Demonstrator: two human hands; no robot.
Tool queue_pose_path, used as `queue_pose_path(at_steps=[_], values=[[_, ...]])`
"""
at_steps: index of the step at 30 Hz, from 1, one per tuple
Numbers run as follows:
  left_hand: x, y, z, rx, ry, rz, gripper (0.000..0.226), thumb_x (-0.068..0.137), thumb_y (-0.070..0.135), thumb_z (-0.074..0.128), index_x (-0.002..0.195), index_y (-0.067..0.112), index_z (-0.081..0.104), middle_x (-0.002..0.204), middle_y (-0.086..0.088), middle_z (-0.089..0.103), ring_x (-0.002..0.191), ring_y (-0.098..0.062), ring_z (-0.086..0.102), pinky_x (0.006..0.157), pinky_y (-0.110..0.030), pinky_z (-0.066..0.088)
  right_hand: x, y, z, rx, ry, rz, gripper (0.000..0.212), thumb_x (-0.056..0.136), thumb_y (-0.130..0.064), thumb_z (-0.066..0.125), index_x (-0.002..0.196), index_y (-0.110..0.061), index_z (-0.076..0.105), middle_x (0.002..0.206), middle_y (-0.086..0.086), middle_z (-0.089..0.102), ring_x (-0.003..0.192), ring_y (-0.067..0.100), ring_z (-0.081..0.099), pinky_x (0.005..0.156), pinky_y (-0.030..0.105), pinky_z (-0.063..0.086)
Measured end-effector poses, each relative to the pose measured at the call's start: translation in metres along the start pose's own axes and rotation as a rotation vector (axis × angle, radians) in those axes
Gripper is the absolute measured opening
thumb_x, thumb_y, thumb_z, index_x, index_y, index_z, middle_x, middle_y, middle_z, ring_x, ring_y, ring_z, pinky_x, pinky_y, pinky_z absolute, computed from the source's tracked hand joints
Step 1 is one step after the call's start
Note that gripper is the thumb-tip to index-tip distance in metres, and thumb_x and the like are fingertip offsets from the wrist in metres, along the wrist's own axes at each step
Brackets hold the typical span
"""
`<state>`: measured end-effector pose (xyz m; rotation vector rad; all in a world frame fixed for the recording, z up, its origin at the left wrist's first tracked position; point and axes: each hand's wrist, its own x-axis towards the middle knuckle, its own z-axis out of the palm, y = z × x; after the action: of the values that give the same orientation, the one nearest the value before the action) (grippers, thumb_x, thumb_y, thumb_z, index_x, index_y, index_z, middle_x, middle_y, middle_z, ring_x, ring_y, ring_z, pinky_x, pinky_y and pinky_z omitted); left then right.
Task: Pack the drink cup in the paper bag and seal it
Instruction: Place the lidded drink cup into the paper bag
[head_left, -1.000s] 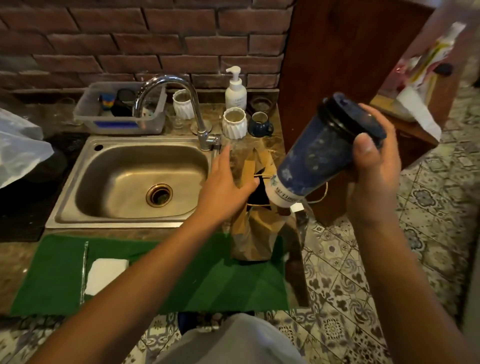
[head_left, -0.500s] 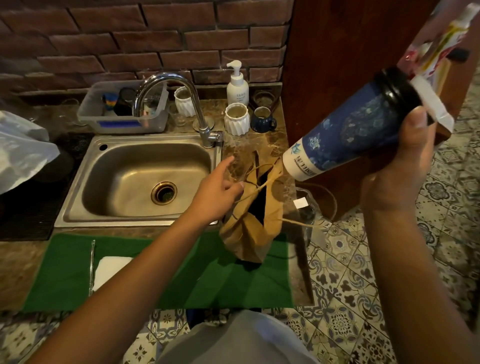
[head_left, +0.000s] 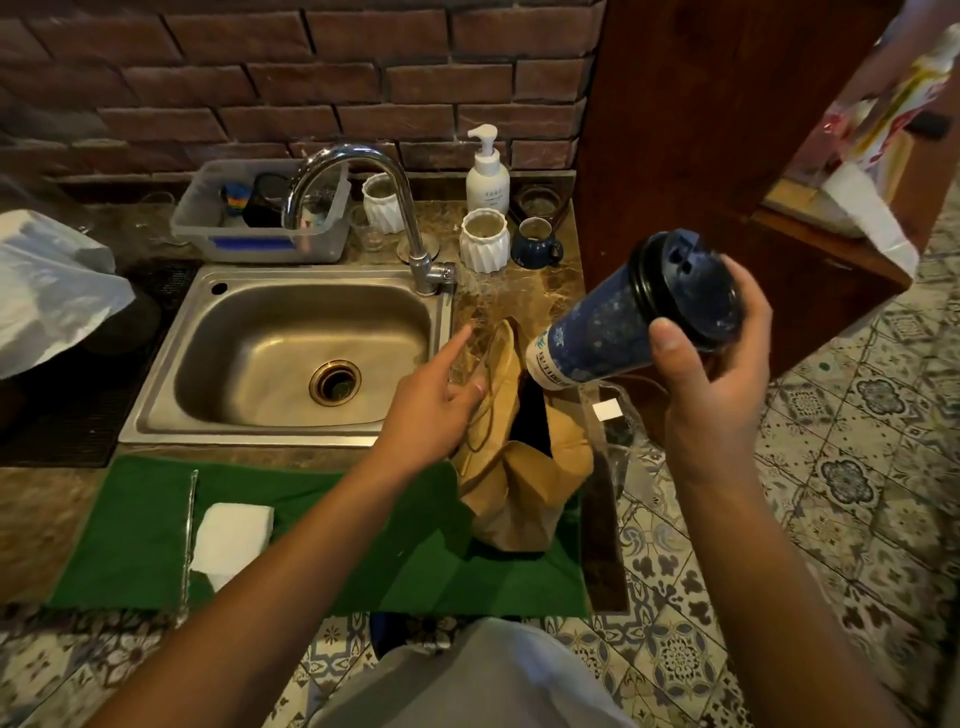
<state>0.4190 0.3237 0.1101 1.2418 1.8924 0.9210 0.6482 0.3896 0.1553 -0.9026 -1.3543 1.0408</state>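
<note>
Dim warm light, bowed blurry edges

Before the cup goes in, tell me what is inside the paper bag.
The paper bag stands open on the green mat, its mouth held apart by the left hand. Only a dark opening shows; the bottom is in shadow, so any contents cannot be seen. The drink cup is outside, in the right hand.
</note>
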Motion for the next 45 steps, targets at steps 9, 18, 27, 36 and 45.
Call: queue_pose_path(at_steps=[9, 18, 27, 36, 45], values=[[-0.009, -0.006, -0.01, 0.062, 0.026, -0.003, 0.067, 0.103, 0.023, 0.058, 0.16, 0.037, 0.025, 0.044, 0.011, 0.056, 0.039, 0.0, 0.049, 0.044, -0.013, 0.036, -0.016, -0.005, 0.009, -0.011, -0.101, 0.039, 0.087, 0.078, -0.065, 0.076, 0.15, -0.029, 0.042, 0.142, -0.012, 0.055, 0.132, 0.011, 0.056, 0.104, 0.028, 0.051], [-0.019, -0.008, -0.023, 0.129, 0.068, 0.016, 0.072, 0.1, 0.021, 0.06, 0.159, 0.04, 0.023, 0.049, 0.007, 0.061, 0.044, -0.006, 0.056, 0.05, -0.03, 0.051, -0.018, -0.018, 0.023, 0.042, -0.174, 0.043, 0.082, 0.08, -0.061, 0.078, 0.147, -0.027, 0.046, 0.139, -0.013, 0.058, 0.128, 0.013, 0.06, 0.097, 0.032, 0.056], [-0.025, -0.009, -0.037, 0.089, 0.106, -0.007, 0.073, 0.101, 0.02, 0.059, 0.161, 0.037, 0.021, 0.05, 0.018, 0.062, 0.043, -0.002, 0.055, 0.05, -0.026, 0.041, -0.026, 0.007, 0.021, -0.148, -0.257, 0.046, 0.083, 0.076, -0.06, 0.08, 0.146, -0.034, 0.043, 0.139, -0.023, 0.053, 0.132, 0.006, 0.054, 0.102, 0.023, 0.05], [-0.036, -0.013, -0.044, 0.205, 0.183, -0.01, 0.073, 0.1, 0.022, 0.059, 0.161, 0.034, 0.022, 0.052, 0.001, 0.063, 0.052, -0.011, 0.063, 0.058, -0.038, 0.053, -0.022, 0.016, 0.03, -0.483, -0.692, 0.046, 0.093, 0.071, -0.056, 0.085, 0.149, -0.041, 0.037, 0.144, -0.02, 0.05, 0.131, 0.002, 0.051, 0.105, 0.034, 0.052], [-0.043, -0.026, -0.063, 0.349, 0.274, -0.015, 0.078, 0.098, 0.023, 0.064, 0.162, 0.034, 0.022, 0.061, 0.014, 0.053, 0.058, -0.007, 0.051, 0.063, -0.036, 0.045, -0.006, 0.028, 0.069, -0.81, -1.002, 0.04, 0.104, 0.075, -0.048, 0.087, 0.158, -0.03, 0.025, 0.151, 0.001, 0.045, 0.136, 0.017, 0.044, 0.112, 0.033, 0.04]])
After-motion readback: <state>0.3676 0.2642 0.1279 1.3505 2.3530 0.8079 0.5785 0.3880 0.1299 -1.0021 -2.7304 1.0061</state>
